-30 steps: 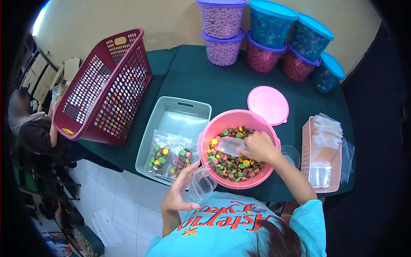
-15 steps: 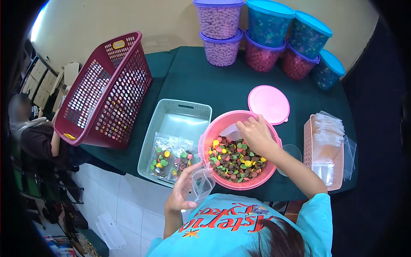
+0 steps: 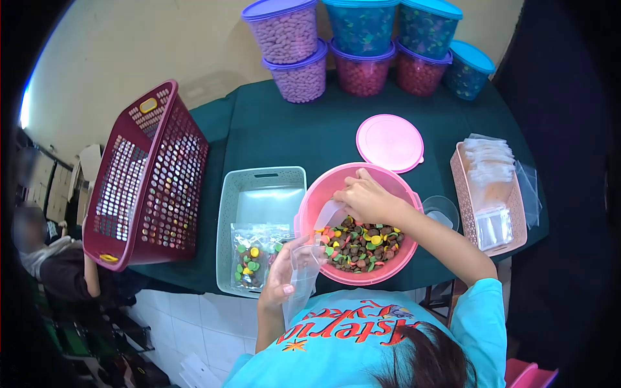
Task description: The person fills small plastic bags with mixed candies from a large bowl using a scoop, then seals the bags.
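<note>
A pink tub (image 3: 414, 258) of brown, green, yellow and pink candies stands at the table's front edge. Over its back part my right hand (image 3: 367, 197) is closed on a translucent scoop (image 3: 328, 216), which tilts toward the tub's left side. My left hand (image 3: 281, 275) grips a clear plastic bag (image 3: 303, 278) just outside the tub's left rim. The scoop's lower end is close to the bag's mouth; whether they touch I cannot tell. Left of the tub, a pale green tray (image 3: 223, 226) holds filled candy bags (image 3: 249, 262), partly hidden by my left hand.
A maroon basket (image 3: 171, 174) stands at the left. Behind the tub lies a pink lid (image 3: 390, 143). At the right are a clear round dish (image 3: 442, 210) and a pink basket (image 3: 464, 187) of bags. Stacked candy tubs (image 3: 362, 32) line the back. A person (image 3: 65, 265) is at far left.
My right hand has moved left with the scoop, toward the bag in my left hand. The camera view has shifted and turned, so the table's contents appear displaced.
</note>
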{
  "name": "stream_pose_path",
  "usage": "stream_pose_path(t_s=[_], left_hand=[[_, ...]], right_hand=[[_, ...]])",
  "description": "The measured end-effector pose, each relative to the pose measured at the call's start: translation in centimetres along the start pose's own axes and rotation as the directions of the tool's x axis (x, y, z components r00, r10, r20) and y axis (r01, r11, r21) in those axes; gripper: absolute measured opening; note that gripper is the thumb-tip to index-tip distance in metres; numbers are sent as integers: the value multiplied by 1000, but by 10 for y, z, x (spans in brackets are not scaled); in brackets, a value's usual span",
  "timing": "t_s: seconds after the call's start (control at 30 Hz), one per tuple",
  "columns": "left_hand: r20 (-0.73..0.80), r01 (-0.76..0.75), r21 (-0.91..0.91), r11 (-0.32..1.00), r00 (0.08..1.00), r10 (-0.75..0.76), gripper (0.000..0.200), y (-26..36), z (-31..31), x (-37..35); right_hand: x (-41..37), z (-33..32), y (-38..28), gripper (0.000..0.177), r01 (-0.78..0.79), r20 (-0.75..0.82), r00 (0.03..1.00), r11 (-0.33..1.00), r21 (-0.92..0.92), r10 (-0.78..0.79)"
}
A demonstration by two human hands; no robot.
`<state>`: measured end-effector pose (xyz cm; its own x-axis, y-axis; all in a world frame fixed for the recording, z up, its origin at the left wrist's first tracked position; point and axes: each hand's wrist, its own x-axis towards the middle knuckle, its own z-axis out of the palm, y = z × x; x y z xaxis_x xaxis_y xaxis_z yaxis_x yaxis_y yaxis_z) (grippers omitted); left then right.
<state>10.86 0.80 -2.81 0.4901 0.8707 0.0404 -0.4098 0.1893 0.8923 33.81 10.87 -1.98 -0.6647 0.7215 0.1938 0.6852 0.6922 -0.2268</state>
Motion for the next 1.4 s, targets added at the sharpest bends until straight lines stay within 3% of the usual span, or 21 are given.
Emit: stream_pose_path(t_s=[0.07,0.23,0.4,0.53,0.77,0.83,0.93,1.07,1.1,1.13,1.17,1.2,1.23,1.3,1.37,1.4], left_hand=[[25,25,-19,1000,999,-24,97,1,-4,3],[74,71,43,997,995,-74,97,5,-12,4],[51,63,71,996,996,-67,97,8,-5,1],[34,26,47,999,999,-28,95,5,0,-1],[-110,-60,76,995,992,68,96,4,20,-10],[-162,-50,135,990,984,72,97,8,24,-17],[-291,-99,218,971,943,162,98,3,25,-29],[-349,-212,207,955,896,275,92,18,43,-44],[-362,-220,211,952,887,285,92,20,47,-46],[-351,-219,313,924,877,327,91,23,50,-48],[-335,-213,413,885,869,365,90,25,52,-48],[-288,-169,577,799,873,393,87,29,50,-48],[-293,-171,581,796,868,401,87,31,50,-46],[-164,-86,869,487,879,448,82,31,53,-40],[-150,-63,903,424,880,451,82,27,56,-31],[-161,-41,907,419,886,434,81,26,59,-26]], right_hand=[[-4,-3,2,16,-11,7,1000,999,44,11],[-10,-13,-8,18,-40,269,963,979,202,-16],[-19,-16,-6,19,-23,341,938,970,243,-64],[-32,-28,-4,16,-138,459,888,933,333,-33],[-43,-40,14,15,-184,530,847,922,341,-27],[-33,-50,11,19,-224,707,705,963,148,56],[-24,-40,16,21,-223,782,619,971,87,72],[-18,-31,19,22,-185,772,636,970,160,-6],[-18,-26,21,23,-161,714,699,965,209,-37],[-18,-24,23,24,-134,650,757,957,256,-68],[-17,-25,24,24,-118,652,754,959,256,-81],[-17,-26,25,22,-110,567,816,934,339,-110],[-15,-28,24,21,-97,475,871,902,420,-128],[-10,-40,23,24,-64,498,855,925,374,-142],[-10,-49,22,22,-25,336,933,912,409,-125],[-7,-60,22,22,-56,361,926,906,419,-109]])
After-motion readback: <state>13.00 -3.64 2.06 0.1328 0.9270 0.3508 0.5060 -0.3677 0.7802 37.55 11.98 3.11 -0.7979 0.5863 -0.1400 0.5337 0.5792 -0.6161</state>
